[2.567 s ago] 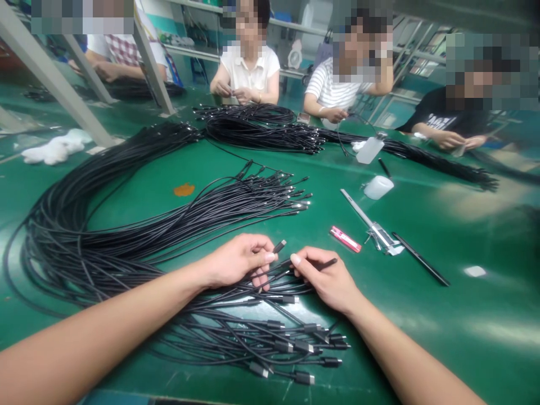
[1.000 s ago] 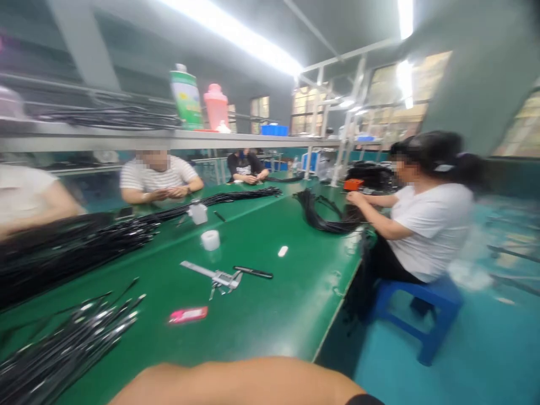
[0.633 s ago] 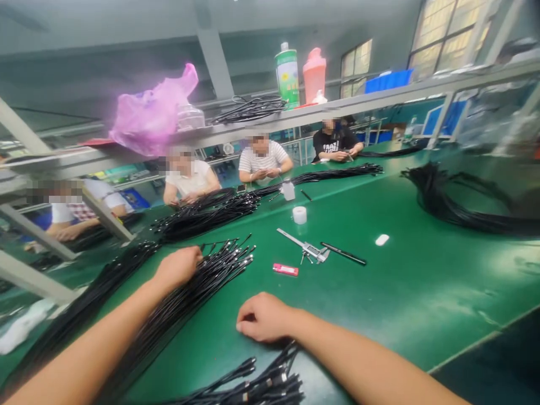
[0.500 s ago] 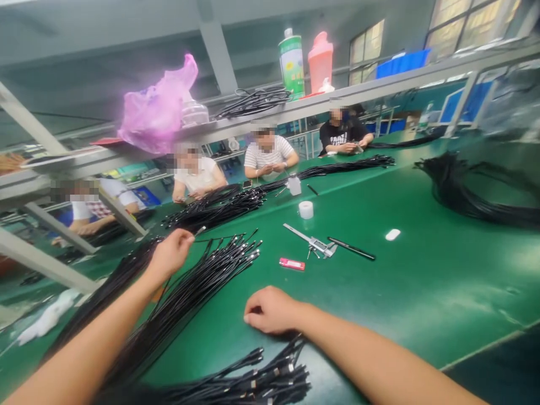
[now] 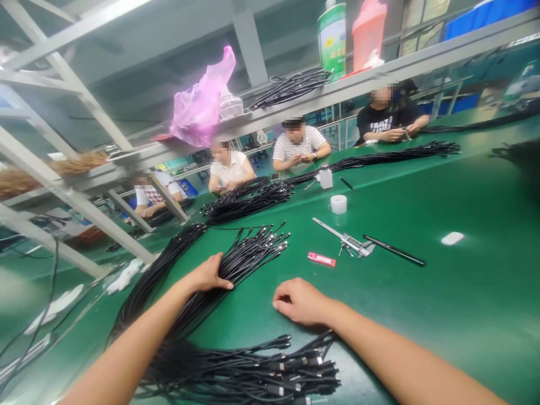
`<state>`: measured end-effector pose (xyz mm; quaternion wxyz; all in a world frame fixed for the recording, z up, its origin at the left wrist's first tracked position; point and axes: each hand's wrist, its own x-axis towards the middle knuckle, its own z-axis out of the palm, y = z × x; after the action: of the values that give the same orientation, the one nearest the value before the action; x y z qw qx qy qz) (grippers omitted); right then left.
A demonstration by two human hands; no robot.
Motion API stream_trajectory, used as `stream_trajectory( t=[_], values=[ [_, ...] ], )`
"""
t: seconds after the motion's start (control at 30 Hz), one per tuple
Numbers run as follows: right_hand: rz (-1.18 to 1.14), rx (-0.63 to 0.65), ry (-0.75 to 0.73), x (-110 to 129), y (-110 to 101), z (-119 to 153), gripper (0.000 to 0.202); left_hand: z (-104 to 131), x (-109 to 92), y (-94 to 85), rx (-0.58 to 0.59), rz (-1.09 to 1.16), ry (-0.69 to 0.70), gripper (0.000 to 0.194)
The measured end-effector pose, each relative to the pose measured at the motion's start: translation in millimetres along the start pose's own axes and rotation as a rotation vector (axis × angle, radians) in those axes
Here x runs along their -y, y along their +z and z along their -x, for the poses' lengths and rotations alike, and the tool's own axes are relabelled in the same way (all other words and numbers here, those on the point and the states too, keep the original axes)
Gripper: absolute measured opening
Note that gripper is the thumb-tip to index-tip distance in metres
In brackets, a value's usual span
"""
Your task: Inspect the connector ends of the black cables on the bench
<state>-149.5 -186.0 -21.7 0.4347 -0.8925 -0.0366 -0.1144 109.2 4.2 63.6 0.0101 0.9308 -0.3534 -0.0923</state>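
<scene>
Since L hand (image 5: 205, 275) is spread on the middle cable bundle (image 5: 253, 253), thumb and fingers apart, main risk IMO is snagging: cables overlap, so a sideways pull could drag neighbours and mess up the fanned ends. L forearm (image 5: 130, 337) passes over the cable run too, so a low sweep could shift several at once. R hand (image 5: 299, 301) is curled on the tabletop (image 5: 422, 298), betw. middle bundle and near cable bundle (image 5: 253, 365); nothing visible in it, but palm's hidden, can't tell if it's closed on anything. Near bundle's USB-type plugs sit v. close to R forearm (image 5: 392, 349), so a careless elbow move could catch a few, scuff tips or mix ends. Digital caliper (image 5: 354, 243) and black pen (image 5: 394, 250) are close together beyond R hand, w/ a small pink item (image 5: 321, 259) nearby; a wide reach could knock them. Surface: smooth green, glossy, prob. slippery for loose cables. Far side has a tape roll (image 5: 338, 205), white bottle (image 5: 326, 177) and more cables (image 5: 253, 202). Room: metal shelf (image 5: 295, 115) above w/ pink plastic bag (image 5: 198, 112), coiled cables (image 5: 295, 87) and bottles (image 5: 369, 34); four ppl seated opposite, hands at own work. Pic's soft toward edges, so fine detail there n/a.
</scene>
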Motion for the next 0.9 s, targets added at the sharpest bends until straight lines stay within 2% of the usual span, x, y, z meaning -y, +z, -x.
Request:
stream_trajectory(
  t=[0.07, 0.17, 0.3, 0.43, 0.5, 0.67, 0.77, 0.83, 0.9],
  values=[
    [0.004, 0.004, 0.002, 0, 1, 0, 0.018, -1, 8, 4.4, -0.003, 0.006, -0.059, 0.126],
    [0.011, 0.011, -0.001, 0, 1, 2, 0.019, -6, 19, 3.2, 0.028, 0.063, -0.113, 0.113],
    [0.02, 0.013, -0.007, 2, 1, 2, 0.019, -10, 27, -3.1, 0.015, 0.142, -0.091, 0.087],
    [0.023, 0.018, 0.003, 3, -1, 1, 0.019, -12, 24, -8.1, 0.012, 0.199, -0.046, 0.053],
    [0.019, 0.016, 0.007, 4, -1, 1, 0.019, -11, 23, -13.1, 0.012, 0.227, -0.029, 0.045],
    [0.013, 0.017, 0.009, 3, 1, 1, 0.018, -2, 28, -31.7, -0.105, 0.278, -0.025, 0.046],
    [0.009, 0.021, 0.006, 2, 2, 1, 0.019, 4, 34, -34.4, -0.169, 0.292, -0.03, 0.048],
    [0.007, 0.024, 0.006, 2, 3, 1, 0.019, 8, 39, -30.5, -0.15, 0.297, -0.038, 0.052],
    [0.005, 0.031, 0.013, 3, 3, 1, 0.019, 10, 45, -24.5, -0.062, 0.302, -0.047, 0.06]
  ],
)
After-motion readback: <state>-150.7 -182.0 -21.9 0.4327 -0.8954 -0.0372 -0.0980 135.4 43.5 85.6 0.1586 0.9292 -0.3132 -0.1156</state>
